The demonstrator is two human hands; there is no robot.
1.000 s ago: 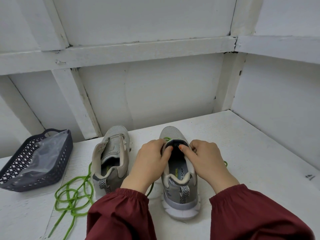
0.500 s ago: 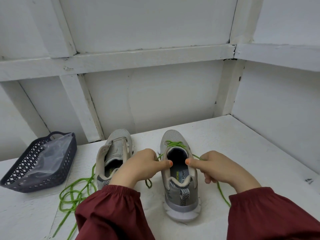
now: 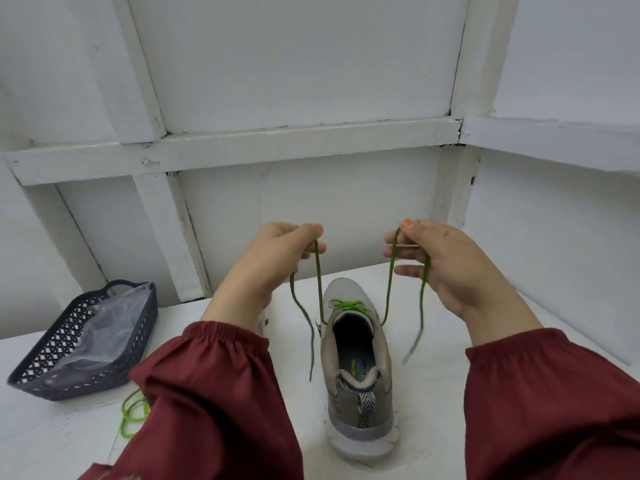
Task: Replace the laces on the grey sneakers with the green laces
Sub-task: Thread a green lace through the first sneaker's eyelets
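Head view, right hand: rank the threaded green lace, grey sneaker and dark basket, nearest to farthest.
1. threaded green lace: pinched in the right hand itself.
2. grey sneaker: below the hand, mid-table.
3. dark basket: far left of the table.

Dark lattice basket (image 3: pixel 78 388) at left on white table (image 3: pixel 434 410), crumpled clear plastic bag (image 3: pixel 104 327) inside, white framed wall (image 3: pixel 311 64) behind

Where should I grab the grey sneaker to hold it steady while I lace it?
Likely the heel, from the near side: the grey sneaker stands upright with its heel toward you and its collar open, while the green lace crosses the toe-end eyelets.
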